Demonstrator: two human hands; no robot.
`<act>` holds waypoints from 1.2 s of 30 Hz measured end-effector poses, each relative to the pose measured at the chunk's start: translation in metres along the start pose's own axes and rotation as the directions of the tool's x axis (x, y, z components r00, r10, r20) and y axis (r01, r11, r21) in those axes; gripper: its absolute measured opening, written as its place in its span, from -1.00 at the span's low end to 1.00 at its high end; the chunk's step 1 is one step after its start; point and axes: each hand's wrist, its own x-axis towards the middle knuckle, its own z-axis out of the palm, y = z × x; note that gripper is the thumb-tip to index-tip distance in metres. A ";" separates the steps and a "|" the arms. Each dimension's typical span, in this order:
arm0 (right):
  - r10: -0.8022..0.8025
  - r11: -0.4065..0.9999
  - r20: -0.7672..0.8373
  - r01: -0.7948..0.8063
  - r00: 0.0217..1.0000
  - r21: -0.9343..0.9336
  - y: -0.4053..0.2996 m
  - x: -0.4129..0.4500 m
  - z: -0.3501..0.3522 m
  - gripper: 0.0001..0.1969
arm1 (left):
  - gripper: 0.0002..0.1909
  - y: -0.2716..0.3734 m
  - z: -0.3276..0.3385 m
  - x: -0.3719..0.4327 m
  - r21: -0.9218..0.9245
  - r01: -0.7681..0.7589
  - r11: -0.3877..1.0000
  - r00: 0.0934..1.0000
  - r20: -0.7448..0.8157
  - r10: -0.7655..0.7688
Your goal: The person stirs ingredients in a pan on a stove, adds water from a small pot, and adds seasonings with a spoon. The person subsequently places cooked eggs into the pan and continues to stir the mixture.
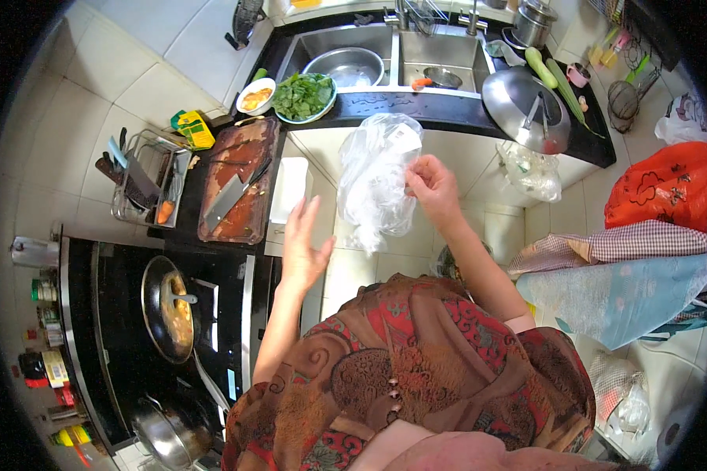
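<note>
A clear, crumpled plastic bag [377, 176] hangs in front of the counter, pinched at its right side by my right hand [433, 187]. White, partly hidden contents or folds show through it; I cannot tell which. My left hand [306, 247] has its fingers spread and holds nothing. It is raised to the left of the bag, near a white plastic container [290, 189] beside the worktop. Farther left, a cleaver [230, 200] lies across a reddish-brown cutting board [212, 171].
A wok [153, 306] with food and a spoon sits on the black stove [224, 294], its handle towards me. Leafy greens [304, 96] fill a bowl before the double sink [396, 59]. A large metal lid [509, 97] rests on the right counter. Knives [138, 176] stand in a rack.
</note>
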 end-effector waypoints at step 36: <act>-0.200 0.979 0.073 0.202 0.977 -0.031 -0.033 -0.023 0.100 -0.84 | -0.45 0.009 -0.018 0.022 -0.989 0.141 -0.040 0.938 0.147 -0.313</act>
